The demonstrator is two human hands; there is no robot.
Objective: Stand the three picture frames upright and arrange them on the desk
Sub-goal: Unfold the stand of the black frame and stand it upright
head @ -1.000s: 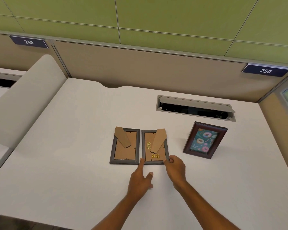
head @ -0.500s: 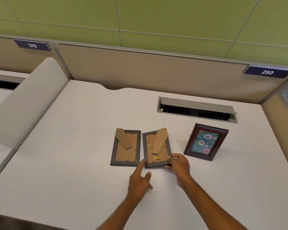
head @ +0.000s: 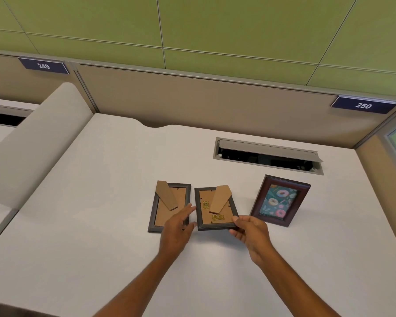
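Forearms: both entering from the bottom edge, bare, converging toward mid-desk.
Right hand [head: 249, 229]: pinching the near right corner of the middle frame [head: 216, 208] — thumb on the back face, fingers curled beneath the edge.
Left hand [head: 177, 227]: fingers extended and loosely spread, gripping nothing; fingertips at the near left edge of the middle frame, palm overlapping the near right part of the left frame [head: 168, 205].
Middle frame: back side up, near edge appearing raised slightly off the desk [head: 78, 225]; cardboard easel leg and two brass fittings visible.
Left frame: flat on the desk, back side up, easel leg folded across the upper left; just beside the middle frame.
Right frame [head: 280, 200]: upright, leaning back, dark wood border, doughnut print facing the camera — apart from the other two.
Cable hatch [head: 268, 154]: recessed in the desk behind the frames, lid partly open.
Partition [head: 192, 99]: beige panel at the far desk edge; number plates 249 [head: 43, 65] and 250 [head: 363, 105].
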